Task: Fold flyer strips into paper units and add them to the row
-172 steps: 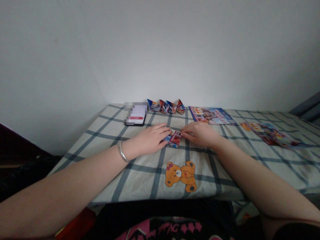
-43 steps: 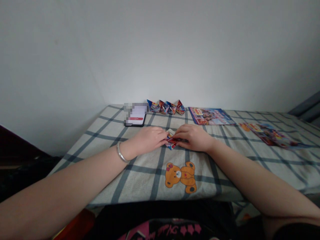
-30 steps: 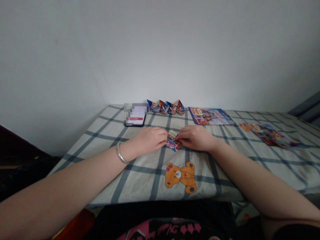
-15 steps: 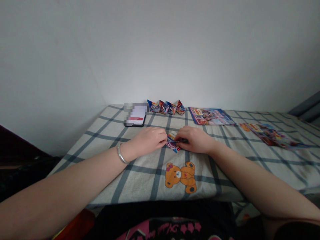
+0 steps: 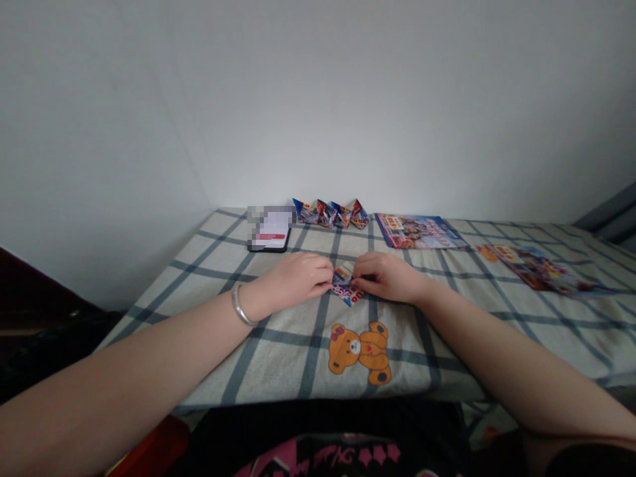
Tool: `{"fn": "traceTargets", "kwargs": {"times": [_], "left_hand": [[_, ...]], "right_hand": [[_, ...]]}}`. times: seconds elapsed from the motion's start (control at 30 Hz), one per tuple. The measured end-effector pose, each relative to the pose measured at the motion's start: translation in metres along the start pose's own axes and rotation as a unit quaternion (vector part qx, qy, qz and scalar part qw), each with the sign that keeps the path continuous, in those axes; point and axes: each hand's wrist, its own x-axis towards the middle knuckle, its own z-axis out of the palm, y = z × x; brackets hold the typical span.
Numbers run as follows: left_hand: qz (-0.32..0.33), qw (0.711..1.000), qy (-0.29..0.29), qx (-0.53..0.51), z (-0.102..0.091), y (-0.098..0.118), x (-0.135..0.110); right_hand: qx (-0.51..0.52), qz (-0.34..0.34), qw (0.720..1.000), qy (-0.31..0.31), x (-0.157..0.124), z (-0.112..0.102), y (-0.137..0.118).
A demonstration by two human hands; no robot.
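A small folded piece of printed paper (image 5: 346, 289) lies on the checked tablecloth between my two hands, with one corner pointing toward me. My left hand (image 5: 305, 275) pinches its left edge, fingers curled together. From the other side my right hand (image 5: 385, 277) grips the right edge between thumb and fingers. The paper shows blue, white and red print, and its side corners are partly covered by my fingertips. Beyond my hands stands a row of several folded paper shapes (image 5: 332, 214) in similar colours.
At the back left lies a phone (image 5: 272, 230) with its screen lit. A stack of colourful printed sheets (image 5: 422, 232) is at the back right, and more printed sheets (image 5: 541, 268) lie farther right. A wall (image 5: 348, 99) borders the table's far edge.
My right hand has shifted slightly to the right, its fingers drawn back from the paper's middle. More of the paper's printed face now shows. My left hand has barely moved.
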Motion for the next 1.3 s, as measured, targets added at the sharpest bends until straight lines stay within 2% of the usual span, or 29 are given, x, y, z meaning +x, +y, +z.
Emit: {"fn": "traceTargets", "kwargs": {"times": [0.33,0.6,0.87,1.07,1.3], "left_hand": [[-0.023,0.999,0.015,-0.045,0.002,-0.003,0.0],[-0.037,0.999,-0.001,0.024,0.0,0.001,0.001],[-0.044,0.999,0.013,0.009,0.0,0.003,0.001],[-0.056,0.998,0.02,-0.026,0.005,0.001,0.002],[-0.062,0.996,0.014,-0.067,0.005,-0.004,0.001]], "right_hand": [[-0.023,0.085,0.996,-0.001,-0.003,-0.002,0.005],[-0.13,0.073,0.989,-0.007,-0.004,-0.006,-0.005],[-0.092,0.15,0.984,-0.039,-0.007,-0.013,0.0],[-0.124,0.202,0.97,-0.058,-0.006,-0.017,-0.006],[-0.083,0.217,0.97,-0.073,-0.006,-0.02,-0.005]]}}
